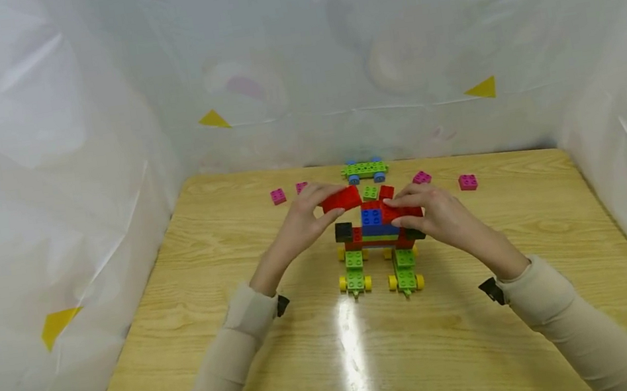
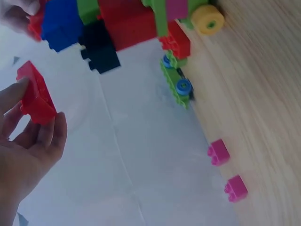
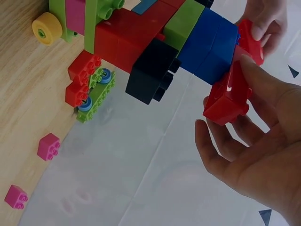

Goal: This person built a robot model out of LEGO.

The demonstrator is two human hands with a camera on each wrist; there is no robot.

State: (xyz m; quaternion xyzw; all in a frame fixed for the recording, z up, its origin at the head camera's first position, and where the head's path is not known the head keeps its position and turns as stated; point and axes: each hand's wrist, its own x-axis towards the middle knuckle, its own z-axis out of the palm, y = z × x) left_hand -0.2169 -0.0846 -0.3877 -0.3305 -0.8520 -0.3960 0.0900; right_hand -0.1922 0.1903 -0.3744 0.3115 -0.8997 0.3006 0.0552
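Observation:
A toy figure of stacked building bricks stands mid-table, with blue bricks (image 1: 371,217) near its top, a black brick (image 1: 344,231) jutting at each side and green wheeled bases (image 1: 355,275) with yellow wheels below. My left hand (image 1: 300,225) pinches a long red brick (image 2: 36,96) between thumb and fingers, raised beside the upper left of the figure and apart from it in the left wrist view. At the upper right, my right hand (image 3: 263,155) grips another red brick (image 3: 228,98) against the blue bricks' top, its thumb on one face and fingers behind.
Behind the figure stand a green wheeled base (image 1: 365,169) with blue wheels, a small green brick (image 1: 370,193) and loose red bricks (image 3: 81,70). Pink bricks lie on both sides, one (image 1: 278,196) left and another (image 1: 467,182) right. White sheeting (image 1: 305,136) encloses the wooden table (image 1: 288,359).

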